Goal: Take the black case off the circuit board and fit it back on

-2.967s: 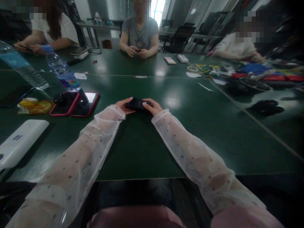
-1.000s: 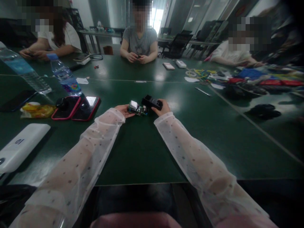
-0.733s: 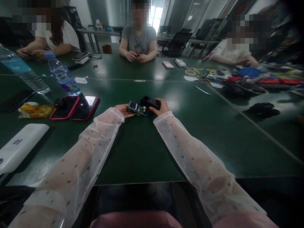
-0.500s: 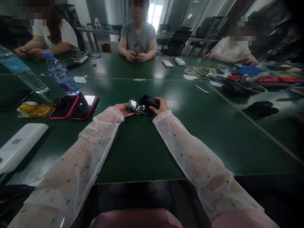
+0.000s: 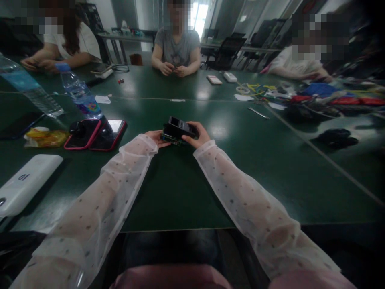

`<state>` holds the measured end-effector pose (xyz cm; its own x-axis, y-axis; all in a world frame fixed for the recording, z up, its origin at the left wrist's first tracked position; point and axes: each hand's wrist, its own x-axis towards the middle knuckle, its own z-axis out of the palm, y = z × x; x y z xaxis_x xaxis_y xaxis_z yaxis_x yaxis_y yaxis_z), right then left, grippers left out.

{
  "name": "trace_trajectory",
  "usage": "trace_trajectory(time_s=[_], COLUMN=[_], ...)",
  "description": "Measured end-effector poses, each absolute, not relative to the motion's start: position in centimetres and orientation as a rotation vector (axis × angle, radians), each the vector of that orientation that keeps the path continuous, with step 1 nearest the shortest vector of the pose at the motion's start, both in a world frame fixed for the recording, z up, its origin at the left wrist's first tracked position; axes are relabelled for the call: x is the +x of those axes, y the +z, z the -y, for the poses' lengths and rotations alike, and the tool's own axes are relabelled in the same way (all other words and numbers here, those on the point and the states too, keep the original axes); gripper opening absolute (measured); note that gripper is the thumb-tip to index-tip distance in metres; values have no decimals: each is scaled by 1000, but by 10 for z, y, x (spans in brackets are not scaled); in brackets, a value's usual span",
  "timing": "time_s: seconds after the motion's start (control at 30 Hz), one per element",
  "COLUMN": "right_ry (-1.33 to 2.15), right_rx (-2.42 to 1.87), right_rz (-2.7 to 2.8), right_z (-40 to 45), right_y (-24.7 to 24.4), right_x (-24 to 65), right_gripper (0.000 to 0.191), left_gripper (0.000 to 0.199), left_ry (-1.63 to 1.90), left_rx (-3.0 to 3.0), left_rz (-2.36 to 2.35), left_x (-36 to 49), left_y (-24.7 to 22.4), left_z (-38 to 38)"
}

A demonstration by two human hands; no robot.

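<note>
So I've got the green circuit board (image 5: 173,140) in my left grip (image 5: 158,137), fingers closed around its 9 o'clock end. My right grip (image 5: 197,135) is closed on the black case (image 5: 179,127), thumb along the near side and holding it by its 3 o'clock end. The case sits right over the board and covers most of it, kinda tilted, with the 9 o'clock end up. Can't tell if they actually touch all the way along. Both are straight out at my 12, just above the green surface (image 5: 180,192).

Going round from the board: two phones (image 5: 107,135) with pinky-red edges at 9, a small black thing (image 5: 77,128) on the left one, and a yellow snack bag (image 5: 46,137) just past them. White box (image 5: 31,182) is at 8, nearer me. Two water bottles (image 5: 80,94) are up around 10, and both look slanted.

There's a wrench (image 5: 258,113) between 2 and 3, a messy pile of cables (image 5: 319,98) well beyond it, and a blurry black lump (image 5: 338,137) at 3. A person in a grey shirt (image 5: 177,46) is at 12 on the far side, both hands around something tiny.
</note>
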<state>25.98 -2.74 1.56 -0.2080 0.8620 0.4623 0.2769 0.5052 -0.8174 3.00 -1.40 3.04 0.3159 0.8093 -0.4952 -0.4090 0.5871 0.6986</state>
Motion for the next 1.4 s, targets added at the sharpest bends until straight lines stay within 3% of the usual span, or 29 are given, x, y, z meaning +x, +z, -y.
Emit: trace_trajectory(time_s=[0.23, 0.4, 0.53, 0.67, 1.03, 1.4], right_ry=[757, 767, 839, 986, 1292, 1256], right_rx=[-1033, -1012, -966, -1005, -1089, -1086], right_rz=[1862, 1902, 1889, 1805, 1507, 1557], right_z=[33, 32, 32, 35, 24, 18], right_y=[7, 3, 5, 11, 2, -2], right_x=[249, 247, 247, 249, 251, 252], right_gripper=[57, 56, 62, 68, 61, 52], left_gripper=[26, 56, 42, 42, 48, 40], left_ry=[859, 879, 929, 959, 933, 919], left_rx=[472, 525, 591, 586, 598, 598], left_rz=[-947, -947, -988, -987, -950, -971], left_x=[29, 31, 35, 34, 34, 36], left_y=[27, 26, 26, 27, 28, 32], left_z=[11, 13, 16, 19, 19, 20])
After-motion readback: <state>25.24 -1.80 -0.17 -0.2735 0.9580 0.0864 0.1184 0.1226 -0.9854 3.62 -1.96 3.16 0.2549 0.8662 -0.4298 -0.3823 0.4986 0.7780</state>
